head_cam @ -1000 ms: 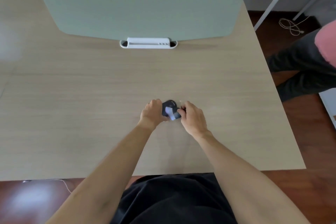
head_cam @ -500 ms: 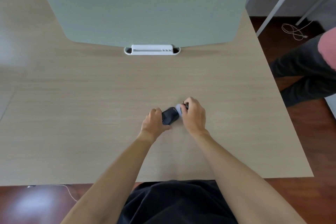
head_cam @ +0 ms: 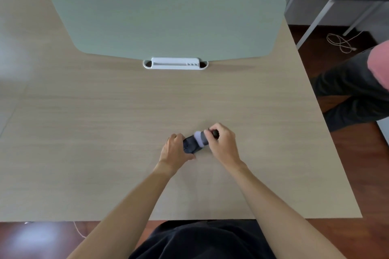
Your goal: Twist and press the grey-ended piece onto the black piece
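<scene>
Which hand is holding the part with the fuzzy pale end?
The right hand. Its fingers pinch the piece with the pale fuzzy end, while the left hand only grips the dark body on the table.

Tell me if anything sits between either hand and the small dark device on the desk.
Nothing visible does. The left hand grips the dark device directly, and the right hand pinches its pale-ringed end.

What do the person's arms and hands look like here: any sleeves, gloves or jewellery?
Both forearms are bare to the bottom of the picture, with no sleeves showing. The left hand and right hand wear no gloves, and no watch, ring or bracelet shows.
</scene>
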